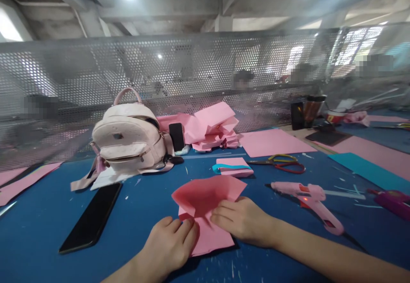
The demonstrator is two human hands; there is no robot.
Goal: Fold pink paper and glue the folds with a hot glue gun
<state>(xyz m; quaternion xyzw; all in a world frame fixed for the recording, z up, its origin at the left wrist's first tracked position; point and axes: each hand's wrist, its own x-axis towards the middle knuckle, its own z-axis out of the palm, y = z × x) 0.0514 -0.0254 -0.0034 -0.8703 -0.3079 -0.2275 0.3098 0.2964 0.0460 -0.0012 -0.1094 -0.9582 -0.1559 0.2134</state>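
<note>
A pink paper sheet [207, 197], partly folded with its upper flap raised, lies on the blue table [144, 214] in front of me. My left hand [169, 242] presses its fingertips on the sheet's lower left edge, fingers curled together. My right hand [243, 220] rests on the sheet's right side, fingers pinching the fold near the centre.
A black phone [91, 217] lies at the left. A pale pink backpack [130, 140] stands behind it, with a heap of pink paper [211, 127] beside. Scissors [282, 162], a pink glue gun [307, 197], a small pink pad with teal strip [233, 167] and teal card [371, 170] lie to the right.
</note>
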